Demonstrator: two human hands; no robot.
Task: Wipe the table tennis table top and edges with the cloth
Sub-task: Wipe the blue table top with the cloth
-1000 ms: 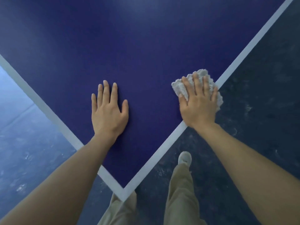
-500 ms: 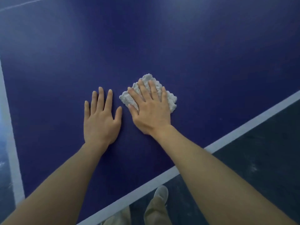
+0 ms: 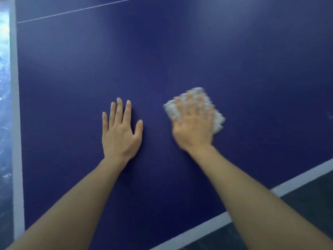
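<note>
On the blue table (image 3: pixel 180 60), well in from its white edge line (image 3: pixel 297 181), we press the white cloth (image 3: pixel 219 121) flat under our right hand (image 3: pixel 193 127), fingers spread straight over it. Beside the cloth, our left hand (image 3: pixel 119 132) rests open on the table. With nothing pinching it, the cloth could bunch or slip free on a fast stroke, and the edges may get missed.
</note>
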